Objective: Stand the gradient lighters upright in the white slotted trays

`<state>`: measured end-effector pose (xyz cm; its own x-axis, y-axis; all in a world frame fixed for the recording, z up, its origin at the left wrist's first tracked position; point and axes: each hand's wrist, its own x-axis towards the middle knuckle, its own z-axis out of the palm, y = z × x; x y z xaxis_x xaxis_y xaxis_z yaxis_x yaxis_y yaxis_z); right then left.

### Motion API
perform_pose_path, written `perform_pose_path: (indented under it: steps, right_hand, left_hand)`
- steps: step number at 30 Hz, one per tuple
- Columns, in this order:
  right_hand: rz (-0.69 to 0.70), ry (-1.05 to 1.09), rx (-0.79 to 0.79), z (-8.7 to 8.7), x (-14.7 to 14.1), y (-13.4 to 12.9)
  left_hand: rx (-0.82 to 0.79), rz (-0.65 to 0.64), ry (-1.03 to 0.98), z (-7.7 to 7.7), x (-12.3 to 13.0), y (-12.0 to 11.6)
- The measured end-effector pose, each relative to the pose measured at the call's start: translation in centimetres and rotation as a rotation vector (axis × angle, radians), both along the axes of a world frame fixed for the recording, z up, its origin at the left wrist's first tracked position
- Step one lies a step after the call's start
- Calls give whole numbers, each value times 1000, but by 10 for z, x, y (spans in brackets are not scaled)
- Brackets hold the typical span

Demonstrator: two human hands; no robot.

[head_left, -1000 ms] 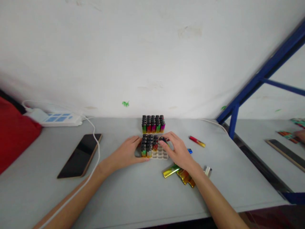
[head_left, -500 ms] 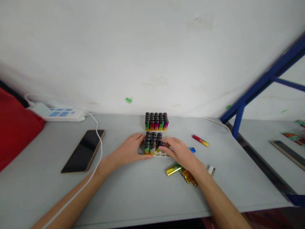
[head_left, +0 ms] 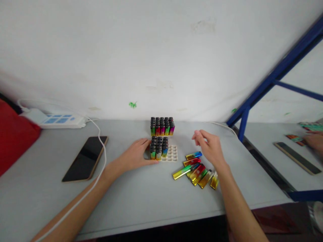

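Observation:
My left hand (head_left: 137,155) grips the left side of a white tray with round-edged slots (head_left: 173,153), its thumb along the front edge and its fingers at the back. Black-topped lighters (head_left: 158,148) in shiny colours stand upright in the tray's left columns; slots at the right show bare. My right hand (head_left: 209,146) is above the table to the right of the tray, fingers curled in; what they hold, if anything, is hidden. Just below it lies a loose pile of metallic lighters (head_left: 198,174), a blue-and-gold lighter (head_left: 193,155) at its top.
Behind the tray, against the wall, stands a block of upright lighters (head_left: 163,127). A phone (head_left: 84,159), a white cable (head_left: 106,154) and a power strip (head_left: 62,121) are at left. Beyond a blue metal frame (head_left: 243,122) at right, another person's hand (head_left: 314,141) shows.
My right hand has left the tray and moved right, over where a red lighter lay. A blue lighter now stands in the tray's third column front. My left hand stays on the tray.

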<state>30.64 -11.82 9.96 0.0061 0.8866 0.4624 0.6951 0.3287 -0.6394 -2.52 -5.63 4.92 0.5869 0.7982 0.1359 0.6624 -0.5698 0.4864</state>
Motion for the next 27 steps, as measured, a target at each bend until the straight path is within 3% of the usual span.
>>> perform_pose_path:
  steps: [4,9,12,15,22,27]
  right_hand:
    - [-106,-26,36,0,40,-44]
    - [-107,-162,-88,-36,79,-122]
    - [-99,-249,-139,-56,93,-146]
    - [-80,-270,-161,-64,98,-147]
    - [40,-176,-218,-58,104,-133]
    - [-2,-146,-217,-56,105,-130]
  left_hand:
    - [-10,6,-13,0,0,1]
    - [-9,7,-1,0,-1,1]
    - [-12,4,5,0,-1,1]
    - [-16,5,-8,-2,-2,2]
    - [-16,-2,-22,-4,-2,3]
    - [-9,2,13,-1,0,2]
